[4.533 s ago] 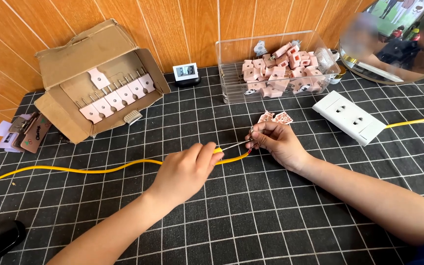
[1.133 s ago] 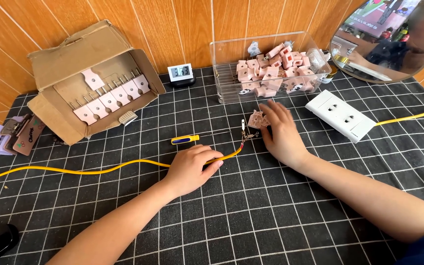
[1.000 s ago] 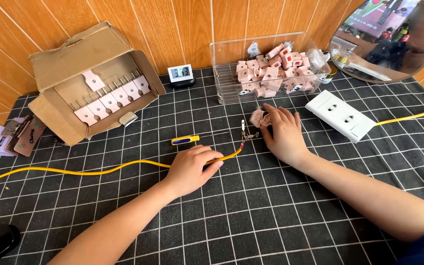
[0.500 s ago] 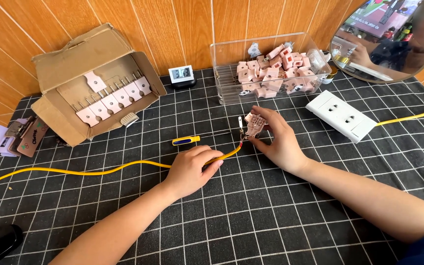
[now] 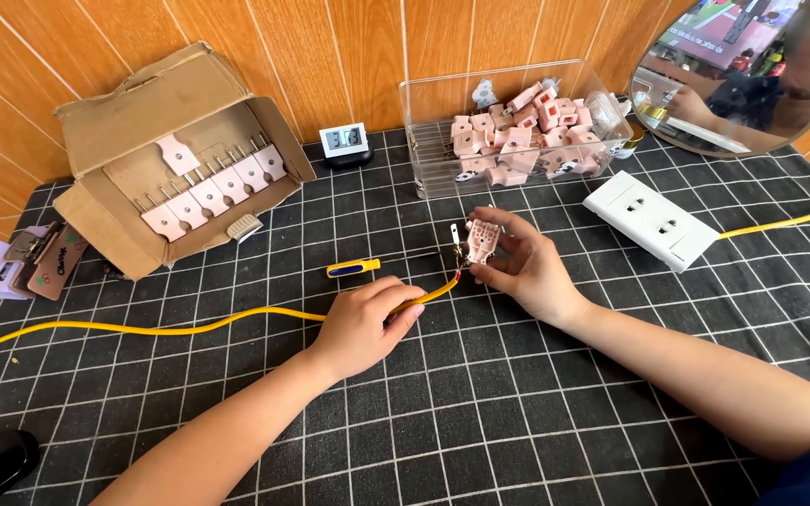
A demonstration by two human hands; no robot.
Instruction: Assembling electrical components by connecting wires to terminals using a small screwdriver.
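Two hands meet near the centre of the black gridded mat (image 5: 536, 450): the left hand (image 5: 363, 323) is closed over the yellow cable (image 5: 142, 330) close to its stripped end, pinning it to the mat, while the right hand (image 5: 529, 272), at about two o'clock from the left, pinches a small pink plug half (image 5: 480, 242) between thumb and fingertips, metal prongs up. The bared wire ends sit just at the plug's lower edge; whether they are already seated I cannot tell. To do this well, it looks wise to keep the cable pressed flat and steady, hold the plug half by its edges so its inner face stays open to view, and guide each thin conductor to its own terminal without bending the strands. A short screwdriver (image 5: 352, 268) with a yellow and blue handle lies at twelve o'clock from the left hand, untouched. The cable is smooth and pliant; the plug is hard, matte plastic. At one o'clock a clear rigid bin (image 5: 424, 141) holds more pink pieces, at ten o'clock a worn cardboard box (image 5: 133, 103), at three o'clock a glossy white socket strip (image 5: 651, 219).
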